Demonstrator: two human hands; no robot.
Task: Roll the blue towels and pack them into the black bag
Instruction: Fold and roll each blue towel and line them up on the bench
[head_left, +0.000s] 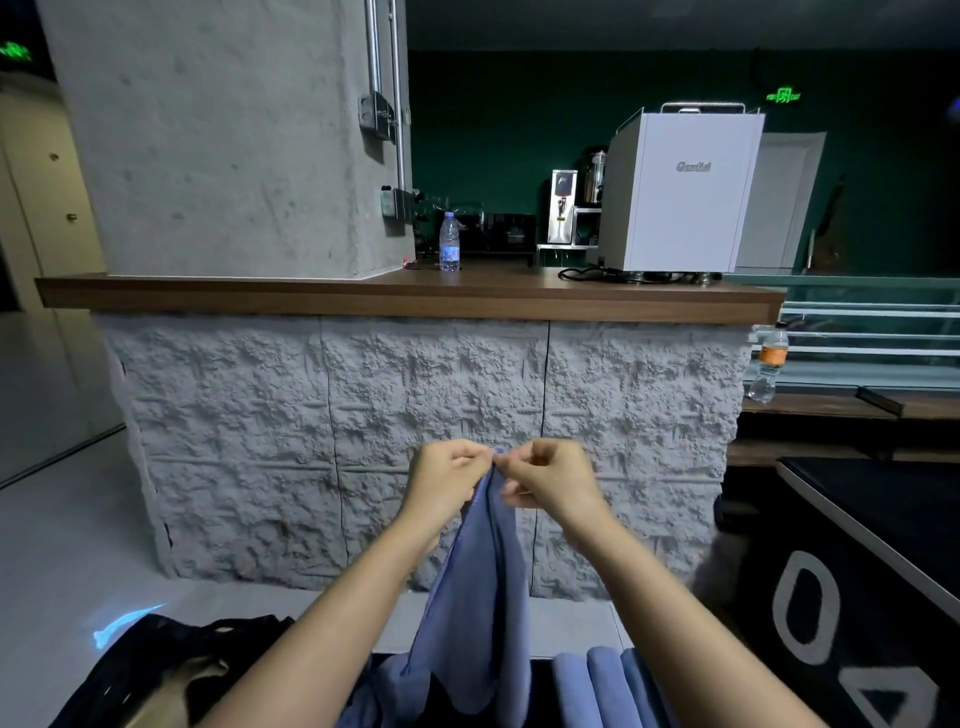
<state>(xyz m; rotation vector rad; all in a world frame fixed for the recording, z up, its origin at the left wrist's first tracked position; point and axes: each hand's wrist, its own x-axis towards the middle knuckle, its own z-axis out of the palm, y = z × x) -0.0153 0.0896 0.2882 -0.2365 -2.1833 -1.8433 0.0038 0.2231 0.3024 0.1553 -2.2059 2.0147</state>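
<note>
So the left hand (448, 483) and right hand (551, 482) both pinch-grip the top edge of the soft blue cloth towel (478, 603), which hangs mid-air. I'd slide out to the corners, square it, then roll. The floppy black fabric bag (171, 660) sits lower left.

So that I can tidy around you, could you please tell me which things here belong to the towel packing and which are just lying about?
For the job: blue towel pinched by left hand and right hand; other blue towels; black bag.
Lying about: water bottle, white machine, orange-labelled bottle.
</note>
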